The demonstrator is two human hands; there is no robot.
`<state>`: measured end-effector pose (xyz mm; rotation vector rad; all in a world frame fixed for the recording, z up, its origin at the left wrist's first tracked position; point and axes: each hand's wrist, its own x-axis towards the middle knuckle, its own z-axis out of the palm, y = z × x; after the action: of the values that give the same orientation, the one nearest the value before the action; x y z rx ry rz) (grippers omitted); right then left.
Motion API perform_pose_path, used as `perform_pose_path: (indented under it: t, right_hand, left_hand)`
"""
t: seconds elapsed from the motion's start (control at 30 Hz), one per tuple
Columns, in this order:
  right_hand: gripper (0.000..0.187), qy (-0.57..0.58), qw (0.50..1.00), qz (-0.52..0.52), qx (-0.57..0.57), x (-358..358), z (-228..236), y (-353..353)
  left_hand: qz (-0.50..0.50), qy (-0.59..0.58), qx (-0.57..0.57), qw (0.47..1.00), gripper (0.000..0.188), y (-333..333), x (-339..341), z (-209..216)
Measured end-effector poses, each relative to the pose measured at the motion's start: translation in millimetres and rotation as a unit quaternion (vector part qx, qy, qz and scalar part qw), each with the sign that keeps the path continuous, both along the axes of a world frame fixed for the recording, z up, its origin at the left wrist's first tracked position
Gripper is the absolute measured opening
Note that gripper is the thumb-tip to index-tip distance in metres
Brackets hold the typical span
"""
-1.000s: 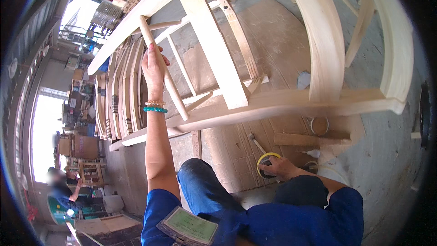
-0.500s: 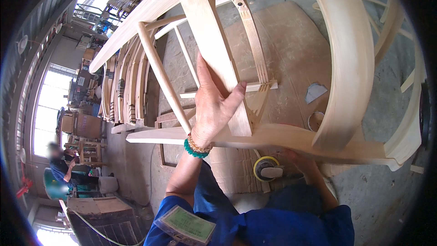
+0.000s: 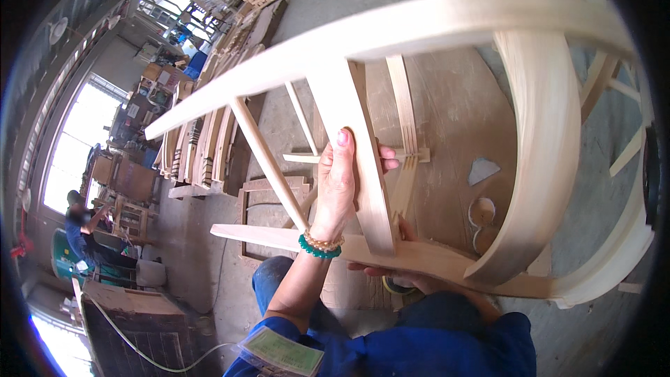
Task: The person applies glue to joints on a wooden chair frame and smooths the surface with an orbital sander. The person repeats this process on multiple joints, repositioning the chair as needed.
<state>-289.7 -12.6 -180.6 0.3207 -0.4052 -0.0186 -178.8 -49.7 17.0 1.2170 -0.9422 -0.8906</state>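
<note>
A pale, unfinished wooden chair frame (image 3: 314, 52) is tilted up in front of me, with long side rails, a round rod and a broad curved piece at its right. My left hand (image 3: 338, 181), wearing beaded bracelets, is wrapped round the wide flat crosspiece (image 3: 373, 199), thumb on the near face and fingertips showing beyond its far edge. At the lower side rail (image 3: 447, 260) my right hand (image 3: 412, 279) grips from below; its thumb shows above the rail and part of the hand is hidden. Below that rail, a yellow-rimmed round tool (image 3: 396, 286) is mostly covered.
Brown cardboard (image 3: 457, 112) lies on the concrete floor beneath the frame. Curved wooden parts (image 3: 202, 146) are stacked at the left, and more chair parts (image 3: 631, 150) stand at the right. A person (image 3: 94, 234) sits working at the far left.
The frame has turned and its upper rail has come down toward me. My left hand has closed round the crosspiece, and my right hand has shifted left along the lower rail.
</note>
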Motion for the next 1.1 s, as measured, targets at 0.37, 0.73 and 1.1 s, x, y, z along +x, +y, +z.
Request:
perform_pose_path:
  t: [0.37, 0.73, 1.1]
  right_hand:
    - [0.064, 0.294, 0.926, -0.201, -0.128, -25.2, -21.7, -2.7]
    - [0.051, 0.290, 0.670, -0.554, -0.400, -113.5, 174.8, -206.4]
    - [0.035, 0.336, 0.658, -0.465, -0.487, 12.9, 286.5, -229.2]
  left_hand:
    - [-0.028, 0.026, -0.027, 0.999, 0.059, 65.5, -24.9, 43.7]
    - [-0.111, -0.062, -0.290, 0.949, 0.070, 60.2, 22.2, 172.8]
    - [0.009, 0.080, -0.126, 0.989, 0.076, 41.0, 147.3, 54.7]
